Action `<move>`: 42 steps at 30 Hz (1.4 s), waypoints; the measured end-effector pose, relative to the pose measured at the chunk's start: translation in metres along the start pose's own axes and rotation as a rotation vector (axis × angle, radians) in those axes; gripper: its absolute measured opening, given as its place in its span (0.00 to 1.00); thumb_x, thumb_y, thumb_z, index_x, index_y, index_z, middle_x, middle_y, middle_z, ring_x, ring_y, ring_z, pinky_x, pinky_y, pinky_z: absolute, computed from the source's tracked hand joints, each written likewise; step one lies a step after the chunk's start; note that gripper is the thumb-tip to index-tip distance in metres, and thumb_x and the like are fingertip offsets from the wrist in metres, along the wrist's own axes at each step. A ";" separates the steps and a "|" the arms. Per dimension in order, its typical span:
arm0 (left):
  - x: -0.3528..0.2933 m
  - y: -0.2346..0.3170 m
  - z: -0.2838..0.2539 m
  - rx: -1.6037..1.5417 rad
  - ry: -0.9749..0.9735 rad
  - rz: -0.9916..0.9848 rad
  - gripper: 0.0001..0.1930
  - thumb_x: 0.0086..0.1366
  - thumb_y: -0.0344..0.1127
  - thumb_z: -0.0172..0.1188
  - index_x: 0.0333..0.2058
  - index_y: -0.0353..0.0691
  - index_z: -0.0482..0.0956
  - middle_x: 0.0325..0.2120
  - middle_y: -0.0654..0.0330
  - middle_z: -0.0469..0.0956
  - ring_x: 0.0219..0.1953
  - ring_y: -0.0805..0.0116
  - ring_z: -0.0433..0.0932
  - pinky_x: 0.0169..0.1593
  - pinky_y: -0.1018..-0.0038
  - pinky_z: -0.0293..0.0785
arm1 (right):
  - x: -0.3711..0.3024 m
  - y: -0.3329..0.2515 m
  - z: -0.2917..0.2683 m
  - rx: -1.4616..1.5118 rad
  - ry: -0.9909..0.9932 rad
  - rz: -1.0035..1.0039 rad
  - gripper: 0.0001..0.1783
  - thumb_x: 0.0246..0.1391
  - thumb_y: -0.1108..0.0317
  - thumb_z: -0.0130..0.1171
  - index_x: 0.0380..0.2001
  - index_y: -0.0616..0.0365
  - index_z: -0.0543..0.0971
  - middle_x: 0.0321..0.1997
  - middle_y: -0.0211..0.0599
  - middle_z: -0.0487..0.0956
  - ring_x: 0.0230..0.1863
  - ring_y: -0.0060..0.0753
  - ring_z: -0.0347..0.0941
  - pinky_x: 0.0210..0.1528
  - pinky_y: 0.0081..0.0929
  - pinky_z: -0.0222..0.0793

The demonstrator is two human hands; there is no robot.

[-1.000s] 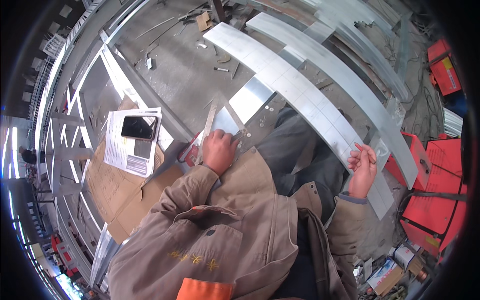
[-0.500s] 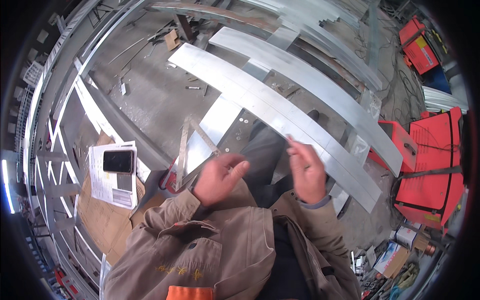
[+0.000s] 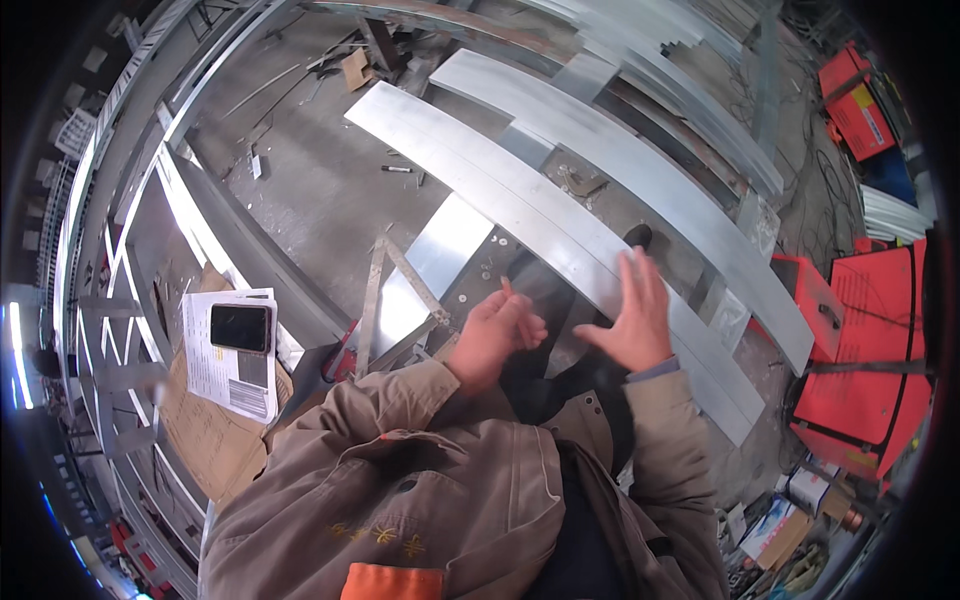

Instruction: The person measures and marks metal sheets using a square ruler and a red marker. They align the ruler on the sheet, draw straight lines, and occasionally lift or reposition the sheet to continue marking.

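Note:
My left hand (image 3: pixel 492 338) is closed in front of my body, its fingers pinched together. A small pale tip shows at the top of the fingers; I cannot make out what it is. My right hand (image 3: pixel 641 318) is open, thumb and fingers spread, with nothing in it. It hovers by the near edge of a long flat metal bar (image 3: pixel 560 208), which has a thin line along its length; I cannot tell whether they touch. A triangular metal square (image 3: pixel 372 300) stands left of my left hand, beside a shiny cross plate (image 3: pixel 440 243).
A second metal bar (image 3: pixel 640 150) lies parallel beyond the first. At left, a black phone (image 3: pixel 240 328) rests on papers (image 3: pixel 205 375) over cardboard (image 3: pixel 205 440). Red machines (image 3: pixel 868 350) and boxes (image 3: pixel 780 530) stand at right. Small washers (image 3: pixel 487 265) lie near my left hand.
My right hand, pinched around something thin before, has opened and spread its fingers. My left hand has moved right and closed. The view has shifted slightly.

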State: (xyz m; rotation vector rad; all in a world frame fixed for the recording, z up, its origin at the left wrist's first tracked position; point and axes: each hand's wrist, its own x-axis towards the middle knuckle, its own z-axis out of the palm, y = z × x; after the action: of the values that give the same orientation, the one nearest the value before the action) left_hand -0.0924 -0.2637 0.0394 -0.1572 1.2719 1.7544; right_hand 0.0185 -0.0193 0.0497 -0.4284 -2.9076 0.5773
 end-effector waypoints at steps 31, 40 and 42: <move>0.031 -0.037 0.015 0.278 -0.092 0.056 0.12 0.86 0.39 0.52 0.47 0.36 0.78 0.32 0.63 0.82 0.35 0.77 0.78 0.44 0.75 0.76 | 0.162 0.169 -0.142 -0.300 0.018 0.023 0.62 0.34 0.58 0.80 0.77 0.52 0.66 0.72 0.57 0.67 0.73 0.63 0.63 0.78 0.53 0.57; 0.045 -0.027 0.038 0.303 -0.008 -0.098 0.13 0.86 0.42 0.53 0.46 0.38 0.80 0.35 0.67 0.81 0.38 0.78 0.77 0.46 0.76 0.75 | 0.247 0.271 -0.119 -0.238 -0.096 0.081 0.62 0.35 0.61 0.79 0.79 0.48 0.64 0.74 0.56 0.66 0.77 0.62 0.61 0.80 0.51 0.55; 0.048 -0.029 0.038 0.360 -0.006 -0.105 0.13 0.85 0.42 0.54 0.47 0.39 0.80 0.36 0.68 0.82 0.39 0.78 0.77 0.46 0.76 0.75 | 0.258 0.284 -0.111 -0.211 -0.121 0.081 0.63 0.35 0.61 0.79 0.79 0.47 0.64 0.74 0.56 0.66 0.77 0.63 0.61 0.81 0.51 0.55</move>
State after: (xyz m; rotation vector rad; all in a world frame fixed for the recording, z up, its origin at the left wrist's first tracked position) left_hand -0.0834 -0.2033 0.0097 -0.0108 1.5228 1.4104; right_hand -0.1334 0.3496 0.0623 -0.5574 -3.0929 0.3170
